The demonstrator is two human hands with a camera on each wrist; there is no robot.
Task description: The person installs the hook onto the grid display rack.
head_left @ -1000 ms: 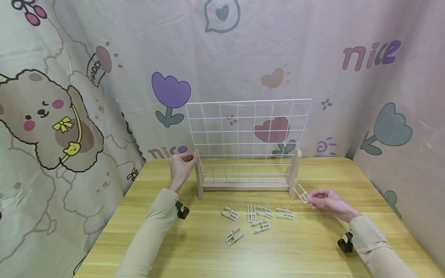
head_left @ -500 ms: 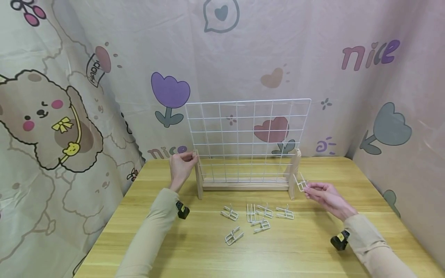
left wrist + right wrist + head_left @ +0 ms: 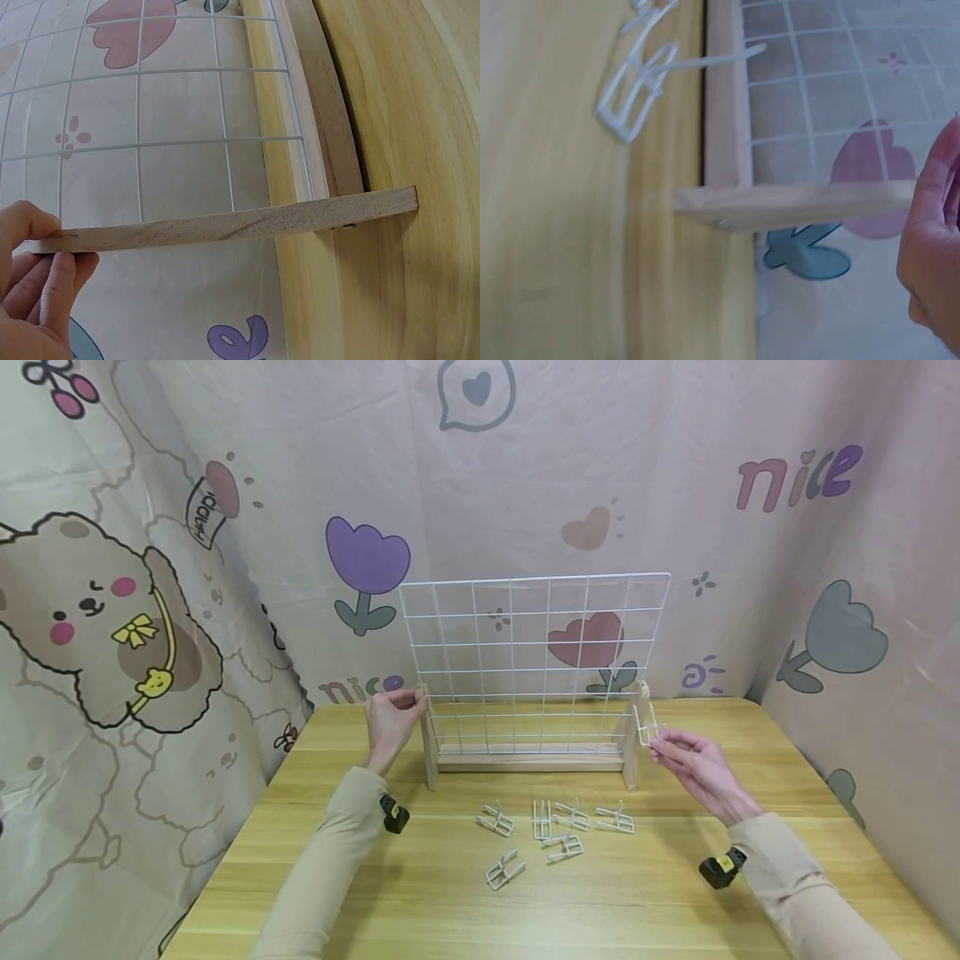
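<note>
A white wire grid panel (image 3: 536, 578) stands upright in a wooden stand (image 3: 531, 767). My left hand (image 3: 388, 718) pinches the top of the stand's left upright (image 3: 225, 223), thumb on one side and fingertips on the other. At the opposite side, my right hand (image 3: 701, 767) holds a white wire hook (image 3: 647, 731) between thumb and fingers, beside the right upright (image 3: 632, 752). Only part of that hand (image 3: 934, 247) enters the right wrist view, and the held hook is out of sight there. Whether the hook touches the upright I cannot tell.
Several more white wire hooks lie on the wooden table in front of the stand, among them one at the right (image 3: 617, 820) and one nearest me (image 3: 505, 870). A printed curtain (image 3: 480, 485) hangs behind the table and along its sides.
My right hand has risen and moved slightly left with the wire hook, from low beside the right upright to near its upper part. The left hand has stayed on the left upright.
</note>
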